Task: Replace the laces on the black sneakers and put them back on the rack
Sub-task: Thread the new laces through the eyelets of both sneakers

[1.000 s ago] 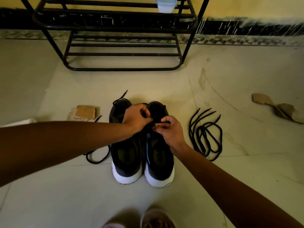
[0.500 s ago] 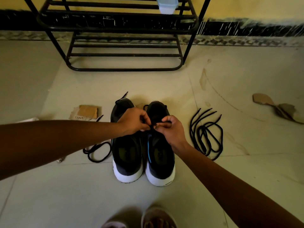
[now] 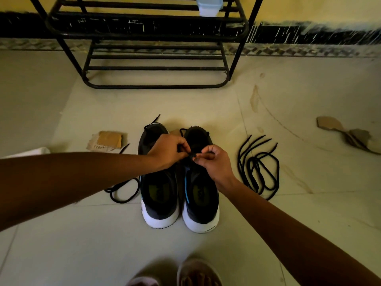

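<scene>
Left hand (image 3: 167, 151) pinches the black lace (image 3: 192, 156) above the tongue of the right sneaker (image 3: 203, 201); right hand (image 3: 216, 164) pinches it too, fingertips almost meeting; the sneaker stands on the floor beneath both hands, toe pointing away toward the rack (image 3: 144, 34); spare laces (image 3: 257, 168) lie rightward.

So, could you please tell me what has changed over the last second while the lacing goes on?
Very little. The left hand has dipped slightly towards the right hand, so their fingers now meet over the right-hand sneaker. Both keep pinching the lace; nothing was taken up or let go. The left-hand sneaker, the loose laces on the floor and the rack stayed as they were.
</scene>
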### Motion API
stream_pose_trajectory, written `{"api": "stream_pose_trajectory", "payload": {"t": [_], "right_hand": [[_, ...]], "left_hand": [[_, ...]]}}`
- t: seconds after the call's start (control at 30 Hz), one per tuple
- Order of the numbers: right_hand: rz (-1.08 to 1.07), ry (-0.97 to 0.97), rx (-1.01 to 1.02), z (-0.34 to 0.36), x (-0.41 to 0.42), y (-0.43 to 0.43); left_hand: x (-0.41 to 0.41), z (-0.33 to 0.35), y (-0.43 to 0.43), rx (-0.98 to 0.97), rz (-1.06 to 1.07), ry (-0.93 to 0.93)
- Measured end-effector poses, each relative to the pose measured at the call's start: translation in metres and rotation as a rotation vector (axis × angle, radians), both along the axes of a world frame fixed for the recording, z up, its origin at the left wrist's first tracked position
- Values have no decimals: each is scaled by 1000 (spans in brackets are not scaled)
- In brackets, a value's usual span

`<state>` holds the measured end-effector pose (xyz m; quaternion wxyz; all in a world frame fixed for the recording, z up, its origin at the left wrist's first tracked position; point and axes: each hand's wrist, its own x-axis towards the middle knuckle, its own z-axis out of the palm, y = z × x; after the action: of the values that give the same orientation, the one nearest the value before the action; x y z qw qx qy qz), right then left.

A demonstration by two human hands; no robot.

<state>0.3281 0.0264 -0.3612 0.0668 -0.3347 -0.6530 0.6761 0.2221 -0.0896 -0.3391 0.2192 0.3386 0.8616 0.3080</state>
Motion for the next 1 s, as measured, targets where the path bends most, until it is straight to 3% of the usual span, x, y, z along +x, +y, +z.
{"api": "stream_pose_trajectory", "payload": {"t": [0.23, 0.53, 0.7, 0.87, 1.0], "right_hand": [[0, 4, 3, 0, 0, -1], [2, 7, 5, 2, 1, -1], [-1, 12, 15, 3, 1, -1], [-8, 18, 14, 1, 1, -1], [-3, 19, 18, -1, 0, -1]], "left_hand": [[4, 1, -1, -31, -46, 72], [7, 3, 0, 25, 9, -6], [8, 9, 7, -35, -3, 6], [10, 11, 11, -73, 92, -84], [11, 14, 10, -76, 185, -270]]}}
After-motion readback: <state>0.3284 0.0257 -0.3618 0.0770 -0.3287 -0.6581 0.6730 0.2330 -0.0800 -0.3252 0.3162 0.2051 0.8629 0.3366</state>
